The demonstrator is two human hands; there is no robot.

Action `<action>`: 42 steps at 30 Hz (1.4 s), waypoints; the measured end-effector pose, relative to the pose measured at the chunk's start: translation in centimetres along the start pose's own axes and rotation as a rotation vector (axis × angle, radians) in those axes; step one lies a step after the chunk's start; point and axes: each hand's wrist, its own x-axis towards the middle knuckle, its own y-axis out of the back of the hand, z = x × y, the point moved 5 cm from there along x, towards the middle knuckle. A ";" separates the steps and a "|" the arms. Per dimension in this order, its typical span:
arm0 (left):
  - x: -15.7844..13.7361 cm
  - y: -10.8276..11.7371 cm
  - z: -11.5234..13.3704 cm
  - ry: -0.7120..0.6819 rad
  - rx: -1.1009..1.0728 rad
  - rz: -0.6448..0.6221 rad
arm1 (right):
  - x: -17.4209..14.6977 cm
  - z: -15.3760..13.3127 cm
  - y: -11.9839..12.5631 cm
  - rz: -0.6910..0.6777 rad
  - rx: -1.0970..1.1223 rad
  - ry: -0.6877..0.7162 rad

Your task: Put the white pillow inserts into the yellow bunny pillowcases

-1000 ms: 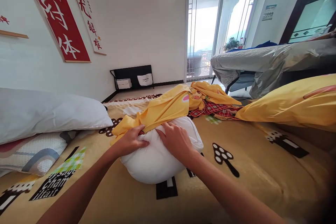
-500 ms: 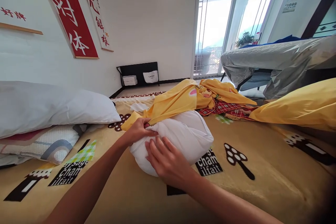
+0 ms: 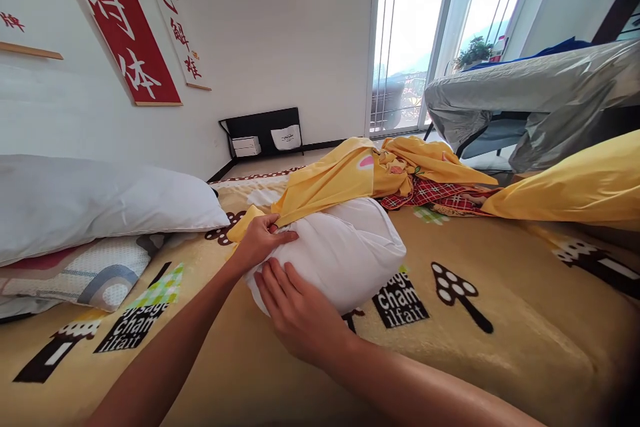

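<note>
You have both hands on a plump white pillow (image 3: 340, 247), which lies on a tan blanket (image 3: 530, 300) printed with mushrooms and lettering, just below the center of the frame. Your left hand (image 3: 257, 238), at the pillow's left end, pinches the edge of a yellow pillowcase (image 3: 325, 180) between thumb and fingers; the fingertips are partly hidden, so whether they also take in the pillow's own fabric cannot be told. Your right hand (image 3: 305, 313), unclenched, rests with bent fingers against the pillow's near left end.

The yellow pillowcase drapes along the pillow's far side and reaches toward a rumpled red plaid cloth (image 3: 425, 193) right of center. At the left edge of the frame, a larger white pillow (image 3: 100, 203) lies on top of a patterned pillow (image 3: 100, 273); at the right edge, a yellow-covered pillow (image 3: 585, 180) bulges into view. In the upper left hangs a red scroll (image 3: 120, 33); in the upper right, a table (image 3: 530, 83) under plastic sheeting stands near a sliding glass door (image 3: 410, 33).
</note>
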 end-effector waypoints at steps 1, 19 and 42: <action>0.0 0.1 0.0 -0.006 0.029 0.028 | 0.3 0.1 -0.2 -0.038 0.012 -0.008; -2.6 -1.7 2.9 -0.196 0.294 0.111 | 1.8 2.3 -5.2 -0.443 0.108 -0.071; -4.3 1.3 0.6 -0.165 0.410 0.301 | -3.7 10.5 3.5 0.012 0.451 -0.233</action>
